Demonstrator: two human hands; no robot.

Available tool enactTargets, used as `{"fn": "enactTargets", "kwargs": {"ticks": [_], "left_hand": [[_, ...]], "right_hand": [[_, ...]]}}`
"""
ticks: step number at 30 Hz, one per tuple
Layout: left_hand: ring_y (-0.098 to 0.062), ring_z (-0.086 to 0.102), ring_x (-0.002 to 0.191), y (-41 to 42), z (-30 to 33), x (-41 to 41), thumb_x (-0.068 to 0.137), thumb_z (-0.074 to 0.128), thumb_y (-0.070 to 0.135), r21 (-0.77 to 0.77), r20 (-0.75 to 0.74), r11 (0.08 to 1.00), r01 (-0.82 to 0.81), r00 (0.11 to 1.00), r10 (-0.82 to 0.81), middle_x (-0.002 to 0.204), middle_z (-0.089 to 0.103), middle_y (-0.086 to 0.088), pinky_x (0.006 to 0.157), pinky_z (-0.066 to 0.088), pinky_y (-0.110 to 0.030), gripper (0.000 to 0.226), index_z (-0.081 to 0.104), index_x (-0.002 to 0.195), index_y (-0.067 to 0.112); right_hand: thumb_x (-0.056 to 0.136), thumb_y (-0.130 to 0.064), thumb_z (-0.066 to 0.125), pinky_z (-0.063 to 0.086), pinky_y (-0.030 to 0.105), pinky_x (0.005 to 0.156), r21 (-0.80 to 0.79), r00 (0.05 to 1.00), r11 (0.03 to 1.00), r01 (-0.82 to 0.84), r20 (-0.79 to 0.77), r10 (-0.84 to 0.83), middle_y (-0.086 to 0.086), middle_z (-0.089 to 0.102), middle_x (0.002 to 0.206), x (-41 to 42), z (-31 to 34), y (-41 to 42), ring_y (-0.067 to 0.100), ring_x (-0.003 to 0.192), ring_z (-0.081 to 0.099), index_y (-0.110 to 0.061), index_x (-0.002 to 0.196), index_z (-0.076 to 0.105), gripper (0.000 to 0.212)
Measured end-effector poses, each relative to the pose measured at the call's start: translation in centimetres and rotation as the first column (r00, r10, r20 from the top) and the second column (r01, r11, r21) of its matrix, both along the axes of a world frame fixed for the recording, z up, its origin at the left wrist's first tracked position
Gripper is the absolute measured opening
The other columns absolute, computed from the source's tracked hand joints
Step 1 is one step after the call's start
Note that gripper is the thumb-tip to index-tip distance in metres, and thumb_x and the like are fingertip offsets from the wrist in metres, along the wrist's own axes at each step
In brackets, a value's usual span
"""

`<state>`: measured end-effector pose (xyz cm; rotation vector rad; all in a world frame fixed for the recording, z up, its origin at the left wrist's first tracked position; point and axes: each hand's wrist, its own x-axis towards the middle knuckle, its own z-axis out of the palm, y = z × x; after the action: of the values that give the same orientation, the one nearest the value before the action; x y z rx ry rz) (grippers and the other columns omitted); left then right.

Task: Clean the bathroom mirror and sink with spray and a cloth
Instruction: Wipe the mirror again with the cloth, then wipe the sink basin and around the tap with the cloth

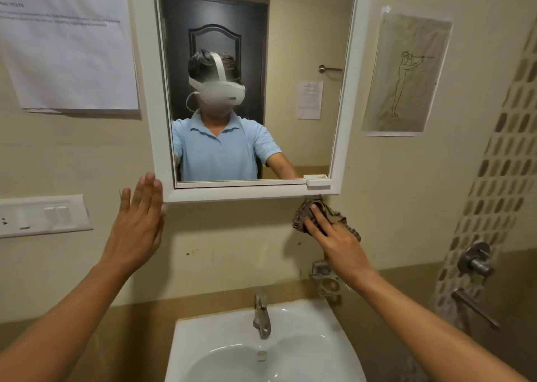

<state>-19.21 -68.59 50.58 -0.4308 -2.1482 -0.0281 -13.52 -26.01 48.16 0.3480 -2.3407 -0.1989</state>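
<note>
A white-framed mirror (pixel 305 47) hangs on the beige wall above a white sink (pixel 305 323) with a metal tap (pixel 261 315). My left hand (pixel 136 222) is flat with straight fingers, its edge against the lower left corner of the mirror frame. Under the frame's lower right corner, my right hand (pixel 331 236) presses a brown patterned cloth (pixel 305 210) against the wall with straight fingers. No spray bottle is in view.
A switch plate (pixel 43 216) sits on the wall at left under a paper notice (pixel 66 42). A drawing (pixel 406 74) hangs at right. A metal soap holder (pixel 325 283) and shower valves (pixel 476 262) stick out at right.
</note>
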Motion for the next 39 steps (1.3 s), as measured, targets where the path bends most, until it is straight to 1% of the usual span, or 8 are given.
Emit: {"fn": "enactTargets", "kwargs": {"ticks": [2, 4, 6, 11, 13, 18, 28, 39], "left_hand": [[-0.034, 0.001, 0.152, 1.0, -2.7, 1.1, 0.095, 0.026, 0.025, 0.103, 0.105, 0.995, -0.018, 0.994, 0.007, 0.164, -0.005, -0.018, 0.123, -0.006, -0.043, 0.071, -0.004, 0.154, -0.001], [-0.031, -0.001, 0.152, 2.3, -6.0, 2.2, 0.096, 0.025, 0.028, 0.155, 0.192, 0.988, -0.018, 0.981, -0.012, 0.164, -0.006, -0.018, 0.124, -0.008, -0.041, 0.072, -0.007, 0.154, 0.001], [-0.028, -0.005, 0.153, 3.6, -9.4, 3.3, 0.096, 0.022, 0.032, 0.178, 0.277, 0.983, -0.033, 0.961, -0.018, 0.164, -0.009, -0.016, 0.124, -0.008, -0.040, 0.072, -0.009, 0.154, 0.003], [-0.029, 0.001, 0.152, 6.6, -17.2, 5.7, 0.095, 0.019, 0.036, 0.151, 0.509, 0.988, 0.025, 0.855, -0.099, 0.162, -0.004, -0.014, 0.123, 0.001, -0.045, 0.071, -0.003, 0.153, 0.002], [-0.030, 0.006, 0.152, 7.7, -19.7, 6.8, 0.095, 0.029, 0.034, 0.153, 0.579, 0.987, 0.053, 0.804, -0.133, 0.163, 0.003, -0.015, 0.122, 0.003, -0.044, 0.072, 0.005, 0.154, 0.002], [-0.032, 0.015, 0.151, 9.8, -25.0, 9.0, 0.099, 0.037, 0.031, 0.127, 0.662, 0.988, 0.083, 0.735, -0.147, 0.163, 0.017, -0.016, 0.122, 0.010, -0.045, 0.066, 0.016, 0.154, 0.002], [-0.024, -0.016, 0.151, 11.1, -30.3, 8.2, 0.103, 0.030, 0.043, 0.033, 0.812, 0.999, -0.041, 0.584, -0.003, 0.161, -0.019, -0.009, 0.123, -0.008, -0.040, 0.074, -0.019, 0.149, 0.012], [-0.022, -0.021, 0.148, 13.1, -33.0, 2.5, 0.099, 0.016, 0.059, -0.088, 0.883, 0.980, -0.180, 0.441, 0.160, 0.163, -0.018, -0.009, 0.123, -0.006, -0.044, 0.080, -0.013, 0.152, 0.007]], "right_hand": [[0.051, 0.020, 0.074, 0.057, 0.045, 0.081, -0.156, 0.995, 0.987, 0.046, 0.090, -0.033, 0.012, 0.031, 0.159, 0.8, -2.0, 0.3, 0.035, 0.123, 0.058, -0.014, 0.147, 0.046, 0.105], [0.074, 0.015, 0.065, 0.047, 0.053, 0.099, -0.294, 0.979, 0.951, 0.094, 0.199, -0.035, 0.002, 0.009, 0.166, 1.3, -4.5, 0.2, 0.029, 0.148, 0.028, -0.022, 0.155, 0.028, 0.096], [0.087, 0.003, 0.064, 0.039, 0.051, 0.112, -0.391, 0.962, 0.911, 0.133, 0.271, -0.024, -0.001, 0.005, 0.166, 2.1, -7.3, -0.1, 0.024, 0.153, 0.014, -0.024, 0.156, 0.024, 0.085], [0.093, 0.008, 0.053, 0.030, 0.039, 0.119, -0.571, 0.952, 0.793, 0.212, 0.304, -0.035, 0.005, 0.022, 0.163, 4.8, -14.3, -2.1, 0.025, 0.150, 0.023, -0.017, 0.152, 0.036, 0.066], [0.098, -0.001, 0.049, 0.028, 0.032, 0.115, -0.570, 0.928, 0.779, 0.262, 0.371, -0.041, 0.003, 0.022, 0.163, 6.0, -17.0, -2.7, 0.025, 0.149, 0.027, -0.018, 0.153, 0.035, 0.059], [0.103, -0.013, 0.046, 0.051, 0.035, 0.092, -0.540, 0.872, 0.774, 0.330, 0.489, -0.030, 0.002, 0.021, 0.164, 8.6, -21.7, -3.7, 0.027, 0.144, 0.036, -0.018, 0.153, 0.034, 0.052], [0.104, -0.017, 0.042, 0.054, 0.041, 0.078, -0.539, 0.803, 0.757, 0.370, 0.595, 0.031, 0.001, 0.008, 0.167, 6.1, -26.0, -3.3, 0.030, 0.142, 0.037, -0.025, 0.156, 0.024, 0.056], [0.100, -0.003, 0.045, 0.054, 0.047, 0.093, -0.498, 0.728, 0.812, 0.305, 0.672, 0.138, 0.009, 0.005, 0.166, -3.2, -29.0, -1.8, 0.032, 0.150, 0.021, -0.018, 0.157, 0.020, 0.064]]}}
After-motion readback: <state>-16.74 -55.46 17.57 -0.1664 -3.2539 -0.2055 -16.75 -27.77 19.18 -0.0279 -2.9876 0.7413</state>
